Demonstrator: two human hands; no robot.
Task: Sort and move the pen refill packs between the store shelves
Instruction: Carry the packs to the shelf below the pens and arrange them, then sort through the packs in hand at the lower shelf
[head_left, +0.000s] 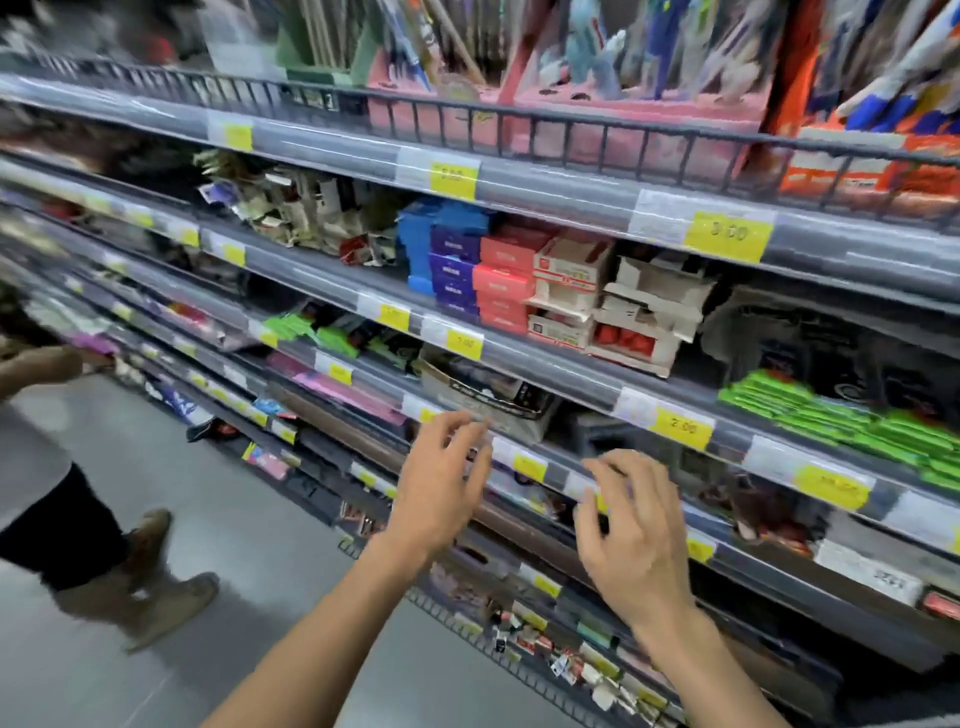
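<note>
Left hand (441, 480) and right hand (631, 535) are held empty, fingers loosely spread, just before the shelf (571, 457) edge, seemingly poised for picking packs beyond.

Yellow price tags (727, 236), green packs (841, 421), blue, purple and red boxes (470, 265), grey floor (156, 467).
</note>
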